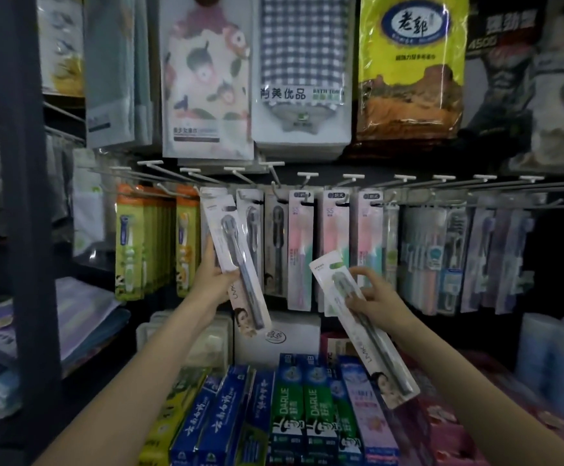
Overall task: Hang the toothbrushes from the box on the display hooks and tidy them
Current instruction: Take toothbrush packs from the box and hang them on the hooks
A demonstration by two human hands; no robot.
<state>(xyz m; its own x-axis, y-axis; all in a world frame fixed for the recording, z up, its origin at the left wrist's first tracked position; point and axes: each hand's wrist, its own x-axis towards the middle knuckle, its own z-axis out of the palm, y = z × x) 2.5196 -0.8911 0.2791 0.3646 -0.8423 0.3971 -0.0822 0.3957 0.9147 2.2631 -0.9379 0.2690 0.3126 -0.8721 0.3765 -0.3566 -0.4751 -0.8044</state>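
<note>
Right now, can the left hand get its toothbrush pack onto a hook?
Probably yes. The left hand holds its toothbrush pack tilted with the top right at the hook row, nothing between; the right hand is lower and clear.

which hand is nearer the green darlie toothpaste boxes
Right. The right hand holds a toothbrush pack above the Darlie boxes; the left hand is higher and further left.

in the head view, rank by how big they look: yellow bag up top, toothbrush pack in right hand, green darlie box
1. yellow bag
2. toothbrush pack in the right hand
3. green Darlie box, partly cut off and nearer the camera, so unsure
</note>
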